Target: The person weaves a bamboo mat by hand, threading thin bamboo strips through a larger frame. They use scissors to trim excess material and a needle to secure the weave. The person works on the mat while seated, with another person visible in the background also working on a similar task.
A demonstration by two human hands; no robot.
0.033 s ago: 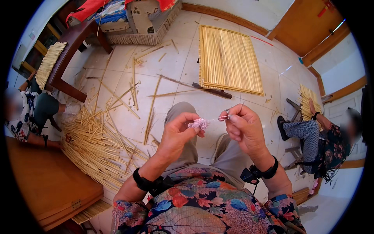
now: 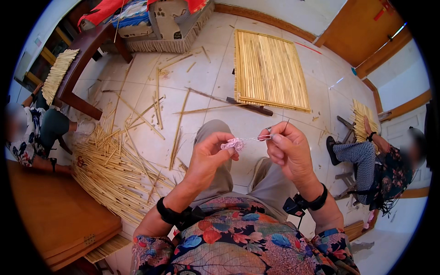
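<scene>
Over my lap, my left hand pinches a small crumpled bundle of pink yarn between thumb and fingertips. A short pale strand stretches from the bundle across to my right hand. There, thumb and forefinger are closed on a thin, needle-like rod, whose tip sticks up past the fingers. Its exact kind is too small to tell. A narrow white loop of thread shows beside the right fingertips. Both hands are level, a short gap apart.
Loose straw stalks cover the floor at left, beside a wooden cabinet. A stalk mat lies ahead on a dark support. One person sits left near a table; another sits right, holding stalks.
The strand between my hands looks straighter, and the pink bundle sits very slightly farther left. The rod's tip has shifted a little. Both hands keep their grips.
</scene>
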